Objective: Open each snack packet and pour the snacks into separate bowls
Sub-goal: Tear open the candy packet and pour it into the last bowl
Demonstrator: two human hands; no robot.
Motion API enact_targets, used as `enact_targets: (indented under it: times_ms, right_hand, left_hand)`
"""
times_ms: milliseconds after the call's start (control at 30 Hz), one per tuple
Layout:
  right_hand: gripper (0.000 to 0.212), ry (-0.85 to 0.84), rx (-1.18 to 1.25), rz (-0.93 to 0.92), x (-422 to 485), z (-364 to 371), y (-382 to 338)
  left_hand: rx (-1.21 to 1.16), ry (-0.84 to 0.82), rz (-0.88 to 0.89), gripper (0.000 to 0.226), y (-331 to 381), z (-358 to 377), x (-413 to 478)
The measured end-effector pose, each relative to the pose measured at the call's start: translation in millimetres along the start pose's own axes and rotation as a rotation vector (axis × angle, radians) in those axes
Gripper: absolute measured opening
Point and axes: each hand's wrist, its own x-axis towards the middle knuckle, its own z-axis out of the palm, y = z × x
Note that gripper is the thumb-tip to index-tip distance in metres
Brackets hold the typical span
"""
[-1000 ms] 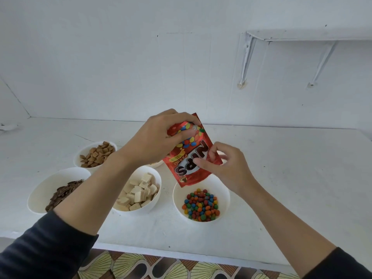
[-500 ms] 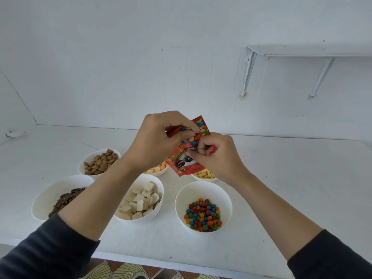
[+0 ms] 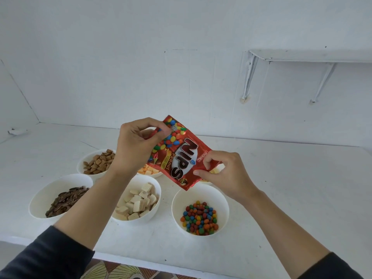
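Head: L hand, R hand pinch Nips pkt, blocking rear bowls; candy bowl below.

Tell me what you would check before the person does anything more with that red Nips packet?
1. Grip: the left hand pinches the upper corner of the Nips packet, and the right hand pinches its lower edge: ok.
2. Packet emptied: it looks flat, but its inside is hidden: cannot tell.
3. Which way the torn opening faces: cannot tell.
4. The candy bowl seems to lie under the packet's lowest corner: ok.
5. The coloured candies sit only in that bowl, with none in the wafer bowl beside it: ok.
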Motion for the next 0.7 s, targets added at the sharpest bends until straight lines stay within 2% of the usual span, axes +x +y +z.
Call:
enact_targets:
  times_ms: [100, 200, 333, 467, 600, 667, 700]
  right_hand:
    - [0.039, 0.112, 0.062, 0.028, -1, 2, -1]
    - [0.045, 0.23, 0.357, 0.153, 1, 7, -3]
    - [0.054, 0.188, 0.642, 0.297, 4, 9, -9]
    - [0.062, 0.082, 0.677, 0.432, 1, 19, -9]
    - [0.043, 0.079, 0.657, 0.464, -7, 32, -5]
    - [0.04, 0.117, 0.62, 0.487, -8, 34, -1]
    - [0.038, 0.138, 0.612, 0.499, -7, 33, 2]
  left_hand:
    - [-0.098, 0.093, -0.066, 0.015, -2, 3, -8]
    - [-0.154, 0.215, -0.093, 0.017, -6, 10, -17]
    - [-0.216, 0.348, -0.127, 0.025, -11, 20, -30]
    - [-0.291, 0.41, -0.174, 0.019, -8, 33, -41]
    - [-0.298, 0.427, -0.223, 0.014, -13, 36, -54]
    - [-0.307, 0.37, -0.244, 0.009, -16, 29, -60]
    - [-0.311, 0.33, -0.252, 0.015, -18, 24, -63]
